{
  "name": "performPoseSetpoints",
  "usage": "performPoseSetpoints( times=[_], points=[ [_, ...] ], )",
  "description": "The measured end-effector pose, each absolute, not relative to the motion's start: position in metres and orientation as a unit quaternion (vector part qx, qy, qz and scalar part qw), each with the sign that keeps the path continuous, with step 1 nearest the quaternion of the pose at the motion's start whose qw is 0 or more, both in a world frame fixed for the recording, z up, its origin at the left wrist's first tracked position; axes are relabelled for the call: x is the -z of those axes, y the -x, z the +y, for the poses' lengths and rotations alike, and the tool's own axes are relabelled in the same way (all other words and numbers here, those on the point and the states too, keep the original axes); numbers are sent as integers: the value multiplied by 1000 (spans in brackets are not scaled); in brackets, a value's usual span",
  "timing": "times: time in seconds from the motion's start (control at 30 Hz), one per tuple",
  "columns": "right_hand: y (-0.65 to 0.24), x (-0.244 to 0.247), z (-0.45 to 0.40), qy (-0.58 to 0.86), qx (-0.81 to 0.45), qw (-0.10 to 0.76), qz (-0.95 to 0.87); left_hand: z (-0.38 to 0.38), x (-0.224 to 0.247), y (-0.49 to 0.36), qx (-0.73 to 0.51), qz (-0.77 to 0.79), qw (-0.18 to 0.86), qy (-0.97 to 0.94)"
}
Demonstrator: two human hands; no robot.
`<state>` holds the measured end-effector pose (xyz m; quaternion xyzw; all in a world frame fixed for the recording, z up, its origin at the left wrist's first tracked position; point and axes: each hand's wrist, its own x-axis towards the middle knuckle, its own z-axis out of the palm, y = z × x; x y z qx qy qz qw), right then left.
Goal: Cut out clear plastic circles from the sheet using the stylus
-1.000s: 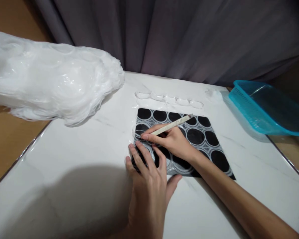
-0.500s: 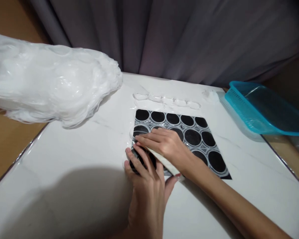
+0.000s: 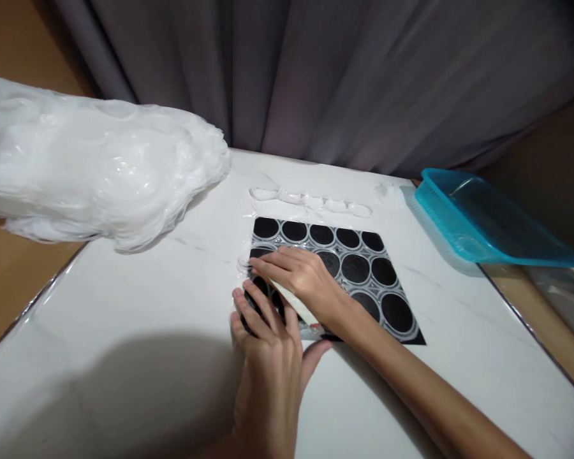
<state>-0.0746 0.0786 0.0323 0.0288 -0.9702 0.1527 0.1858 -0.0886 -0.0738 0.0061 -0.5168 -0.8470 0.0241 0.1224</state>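
Note:
A black sheet (image 3: 356,269) with rows of pale-ringed circles lies on the white table, clear film over it. My left hand (image 3: 270,331) rests with fingers spread on the sheet's near left corner. My right hand (image 3: 301,277) is closed on a flat whitish scraper (image 3: 294,305) with a red mark at its near end; the scraper's edge meets the sheet beside my left fingers. Part of the sheet is hidden under both hands. Just beyond the sheet lies a strip of clear film with ring-shaped cutouts (image 3: 310,201).
A thick pile of translucent white film (image 3: 105,166) overhangs the table's left side. On the right, a blue plastic basket (image 3: 488,220) reaches past the table edge. Crumpled clear film (image 3: 390,194) lies near the basket. A grey curtain (image 3: 316,83) hangs behind.
The view has shifted, so the sheet, basket and both hands appear further left. The scraper looks slightly steeper in my right hand; my left hand remains spread on the sheet.

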Motion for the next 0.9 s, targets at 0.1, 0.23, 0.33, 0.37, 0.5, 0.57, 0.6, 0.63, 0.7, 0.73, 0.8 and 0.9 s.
performPoseSetpoints(
  times=[0.1,0.23,0.33,0.37,0.5,0.57,0.6,0.63,0.7,0.73,0.8,0.9],
  points=[
    [75,-29,80,-19,-155,185,-970,-75,-2,90,-15,-847,119,517],
    [76,-23,79,-6,-231,214,-949,-75,-1,91,-21,-847,122,517],
    [78,-24,77,48,-421,249,-871,-76,-3,93,-40,-839,134,525],
    [78,-26,78,83,-482,258,-833,-76,-3,94,-48,-835,140,530],
    [67,-33,95,236,-601,325,-691,-78,-16,100,-105,-816,160,546],
    [50,-34,108,273,-601,357,-661,-77,-28,104,-140,-812,158,544],
    [38,-33,115,282,-595,364,-658,-77,-35,106,-148,-811,153,545],
    [24,-31,120,288,-591,364,-660,-76,-41,109,-146,-809,148,549],
    [-3,-27,126,300,-590,348,-664,-75,-50,115,-118,-801,149,568],
    [-16,-24,126,307,-593,342,-662,-75,-53,118,-97,-796,153,578],
    [-35,-20,123,315,-602,335,-653,-74,-53,122,-59,-792,162,586],
    [-47,-16,114,311,-619,328,-643,-77,-42,127,-17,-787,165,594]
  ],
)
